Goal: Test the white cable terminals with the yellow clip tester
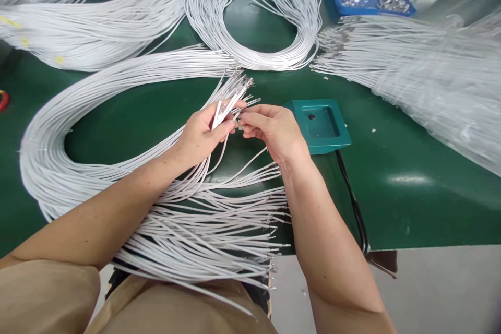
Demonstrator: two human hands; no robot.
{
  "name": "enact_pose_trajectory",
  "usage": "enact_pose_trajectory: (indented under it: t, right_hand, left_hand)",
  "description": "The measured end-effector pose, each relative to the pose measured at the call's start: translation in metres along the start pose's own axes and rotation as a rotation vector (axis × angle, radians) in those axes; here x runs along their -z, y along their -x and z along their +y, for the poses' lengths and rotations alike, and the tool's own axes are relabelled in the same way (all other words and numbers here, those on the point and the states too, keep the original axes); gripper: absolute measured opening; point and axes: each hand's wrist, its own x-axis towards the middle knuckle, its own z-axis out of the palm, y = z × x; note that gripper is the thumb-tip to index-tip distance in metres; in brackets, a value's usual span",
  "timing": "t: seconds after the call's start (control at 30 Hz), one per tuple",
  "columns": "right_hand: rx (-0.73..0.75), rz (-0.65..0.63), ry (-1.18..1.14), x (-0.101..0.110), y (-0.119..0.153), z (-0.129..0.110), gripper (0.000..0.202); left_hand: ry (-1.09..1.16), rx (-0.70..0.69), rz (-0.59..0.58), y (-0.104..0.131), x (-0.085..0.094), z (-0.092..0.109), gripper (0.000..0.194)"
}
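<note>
left hand point(203, 133): closed on a fan of thin white insulated wires with metal terminal ends point(229, 102), held above the green bench mat point(391, 167)
right hand point(272, 130): fingertips pinching one wire tip (tiny, hard to confirm)
handling: light, floppy, tangle-prone; grip near terminals
nearby: teal square fixture block point(321, 125), just beside right hand

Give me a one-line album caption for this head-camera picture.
Left hand grips white wire ends while right hand pinches one, beside a teal box.
</note>
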Motion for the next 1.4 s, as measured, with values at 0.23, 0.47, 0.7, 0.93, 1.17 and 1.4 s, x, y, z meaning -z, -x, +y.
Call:
enact_pose_trajectory:
  t: [0.23, 0.47, 0.7, 0.93, 1.17, 1.4]
  right_hand:
    - [0.166, 0.023, 0.143, 0.004, -0.001, -0.003, 0.024]
    - [0.499, 0.008, 0.702, 0.006, -0.005, 0.012, 0.02]
    - [0.814, 0.034, 1.361, 0.013, -0.001, 0.008, 0.027]
    - [0.62, 0.059, 1.545, 0.029, 0.001, 0.002, 0.021]
    - [0.555, 0.029, 1.563, 0.029, -0.001, 0.001, 0.022]
    - [0.567, 0.119, 1.57, 0.033, -0.006, 0.006, 0.024]
  left_hand:
    - [0.02, 0.01, 0.0, -0.002, 0.001, 0.0, 0.041]
    - [0.24, 0.144, -0.075, -0.004, 0.002, 0.0, 0.042]
    - [0.445, 0.433, -0.083, -0.011, 0.007, -0.001, 0.034]
    - [0.153, 0.289, -0.038, -0.009, 0.003, -0.01, 0.047]
    - [0.009, 0.258, -0.061, -0.009, 0.002, -0.015, 0.045]
    - [-0.089, 0.274, -0.061, -0.012, 0.0, -0.019, 0.042]
